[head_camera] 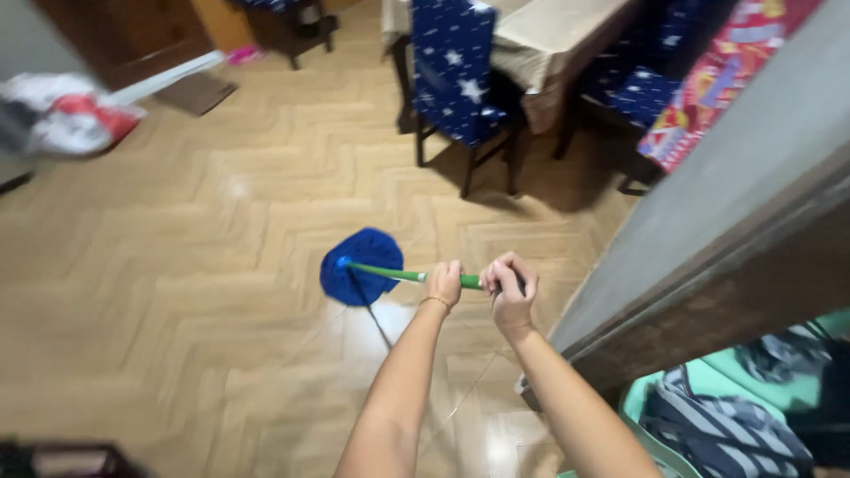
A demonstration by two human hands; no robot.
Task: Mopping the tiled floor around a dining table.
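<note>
Head view. My left hand (444,283) and right hand (508,288) are both closed around one green mop handle (398,274), right just behind left, which keeps the pole slanted down to the floor (177,292). One blue mop head (361,266) lies flat ahead of my left hand. Farther beyond: one tabletop (558,35), two star-patterned chairs (456,71) visible.

White-and-red plastic bag (66,115), blurred, upper left by wall; no labels, signs or screens visible.
</note>
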